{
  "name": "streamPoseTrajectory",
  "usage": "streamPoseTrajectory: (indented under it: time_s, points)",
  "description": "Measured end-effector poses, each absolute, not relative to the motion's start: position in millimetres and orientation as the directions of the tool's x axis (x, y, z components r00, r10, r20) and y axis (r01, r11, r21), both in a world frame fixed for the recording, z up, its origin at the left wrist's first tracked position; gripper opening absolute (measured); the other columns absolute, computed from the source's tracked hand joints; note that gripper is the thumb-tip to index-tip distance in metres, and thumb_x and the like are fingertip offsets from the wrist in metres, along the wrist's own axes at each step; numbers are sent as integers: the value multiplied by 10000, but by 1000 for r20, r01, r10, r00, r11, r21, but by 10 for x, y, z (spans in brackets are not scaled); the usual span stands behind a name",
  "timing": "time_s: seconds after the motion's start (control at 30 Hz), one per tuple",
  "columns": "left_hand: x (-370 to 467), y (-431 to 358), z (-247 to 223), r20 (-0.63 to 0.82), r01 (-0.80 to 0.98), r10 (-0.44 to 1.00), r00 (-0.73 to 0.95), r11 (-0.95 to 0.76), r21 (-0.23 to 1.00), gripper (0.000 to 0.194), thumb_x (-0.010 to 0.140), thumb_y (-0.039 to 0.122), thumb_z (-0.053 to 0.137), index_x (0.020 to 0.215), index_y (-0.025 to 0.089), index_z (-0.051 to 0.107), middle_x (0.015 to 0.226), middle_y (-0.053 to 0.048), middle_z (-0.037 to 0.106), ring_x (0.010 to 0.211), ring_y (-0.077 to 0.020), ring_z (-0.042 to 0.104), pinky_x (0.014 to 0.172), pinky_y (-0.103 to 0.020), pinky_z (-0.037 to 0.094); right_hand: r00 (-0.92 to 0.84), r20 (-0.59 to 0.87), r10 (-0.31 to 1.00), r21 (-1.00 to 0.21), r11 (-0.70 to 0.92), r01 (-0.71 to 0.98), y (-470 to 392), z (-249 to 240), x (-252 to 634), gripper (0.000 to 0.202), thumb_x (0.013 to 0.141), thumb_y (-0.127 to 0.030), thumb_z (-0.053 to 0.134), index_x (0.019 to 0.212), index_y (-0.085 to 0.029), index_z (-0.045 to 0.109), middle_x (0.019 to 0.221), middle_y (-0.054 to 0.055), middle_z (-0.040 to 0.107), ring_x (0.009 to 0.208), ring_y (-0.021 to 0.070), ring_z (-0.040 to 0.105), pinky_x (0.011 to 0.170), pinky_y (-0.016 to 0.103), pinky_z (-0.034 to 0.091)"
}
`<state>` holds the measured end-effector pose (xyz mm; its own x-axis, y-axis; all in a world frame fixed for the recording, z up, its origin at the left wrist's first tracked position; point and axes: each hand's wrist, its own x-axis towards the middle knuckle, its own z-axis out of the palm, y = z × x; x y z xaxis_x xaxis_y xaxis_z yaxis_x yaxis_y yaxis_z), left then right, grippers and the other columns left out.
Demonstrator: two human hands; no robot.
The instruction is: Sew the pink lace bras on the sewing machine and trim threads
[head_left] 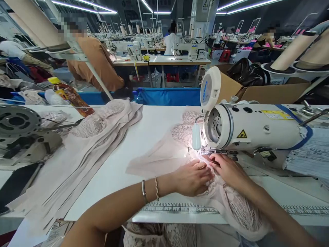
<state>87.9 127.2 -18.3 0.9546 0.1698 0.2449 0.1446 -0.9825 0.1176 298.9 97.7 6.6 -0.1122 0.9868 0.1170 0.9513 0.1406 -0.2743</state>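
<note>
A pale pink lace garment piece (241, 206) runs under the lit needle area of a white sewing machine (257, 125) and hangs over the table's front edge. My left hand (194, 177), with two bracelets on its wrist, rests on the lace just in front of the needle, its fingers curled over the cloth. Beside it, on the right, my right hand (228, 171) grips the same lace close to the presser foot, thumb and fingers drawn together. Sheer cloth from the piece spreads leftward behind my left hand. The fingertips of both hands are partly hidden in the fabric.
A stack of matching lace-and-mesh pieces (102, 137) lies at left, near a drink bottle (73, 96) and another machine's handwheel (19, 120). A printed ruler (180, 208) lines the front edge. Thread cones (293, 51) and a cardboard box (275, 92) stand behind at right. Co-workers sit farther back.
</note>
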Motion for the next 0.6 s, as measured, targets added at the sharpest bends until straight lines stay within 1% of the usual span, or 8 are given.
streamPoseTrajectory:
  time_s: [0.07, 0.17, 0.27, 0.33, 0.37, 0.43, 0.5, 0.6]
  points:
    - [888, 1284, -202, 259, 91, 107, 960, -993, 73, 358, 1067, 296, 399, 1204, 71, 641, 1067, -139, 681, 973, -229, 597, 839, -363, 465, -46, 105, 993, -330, 79, 941, 1039, -110, 2919, 28, 881, -277, 628, 870, -258, 646, 857, 8, 747, 740, 194, 694, 593, 252, 433]
    - [946, 1241, -256, 247, 137, 138, 959, -990, 21, 302, 1056, 174, 364, 1046, 98, 657, 981, -112, 667, 877, -215, 581, 735, -354, 445, 58, 102, 993, -362, -18, 932, 1086, -285, 2879, 166, 927, -356, 587, 811, -252, 644, 817, 35, 750, 760, 229, 701, 614, 290, 440]
    - [983, 1209, -328, 255, 241, 253, 933, -968, 77, 276, 1028, 214, 445, 1188, 67, 615, 1114, -139, 656, 1006, -249, 589, 865, -376, 478, 127, 130, 983, -370, -71, 926, 1092, -352, 2896, 250, 963, -402, 524, 868, -237, 685, 896, 95, 779, 833, 278, 721, 661, 332, 466]
    - [970, 1213, -358, 295, 288, 314, 902, -949, 129, 439, 1025, 313, 480, 1365, 38, 520, 1334, -194, 582, 1235, -307, 527, 1044, -427, 438, 140, 139, 980, -384, -77, 920, 1079, -358, 2917, 257, 966, -362, 491, 923, -225, 704, 964, 115, 788, 886, 284, 728, 712, 345, 490]
    - [955, 1220, -360, 315, 292, 325, 892, -945, 147, 486, 1030, 347, 477, 1422, 60, 483, 1430, -205, 519, 1338, -330, 461, 1111, -458, 394, 141, 142, 980, -391, -76, 917, 1068, -354, 2924, 254, 960, -343, 487, 941, -222, 709, 980, 115, 789, 903, 280, 729, 733, 345, 497]
    - [922, 1238, -338, 337, 265, 310, 889, -948, 175, 450, 1045, 371, 457, 1444, 166, 496, 1515, -181, 445, 1426, -344, 379, 1150, -500, 355, 132, 141, 981, -401, -65, 914, 1045, -337, 2927, 233, 945, -345, 510, 956, -228, 712, 978, 95, 790, 910, 264, 728, 751, 336, 503]
    - [901, 1257, -300, 333, 218, 277, 901, -955, 203, 385, 1053, 379, 457, 1392, 228, 554, 1456, -153, 499, 1362, -323, 446, 1095, -475, 415, 114, 126, 985, -415, -52, 908, 1023, -318, 2917, 202, 924, -367, 552, 948, -244, 709, 952, 62, 789, 859, 240, 723, 727, 321, 499]
    - [908, 1276, -277, 285, 195, 245, 927, -961, 195, 329, 1074, 261, 378, 1204, 131, 651, 1154, -142, 648, 1036, -240, 598, 904, -375, 515, 103, 99, 990, -420, -52, 906, 1017, -311, 2898, 150, 870, -371, 621, 925, -261, 707, 903, 26, 782, 778, 221, 705, 668, 306, 481]
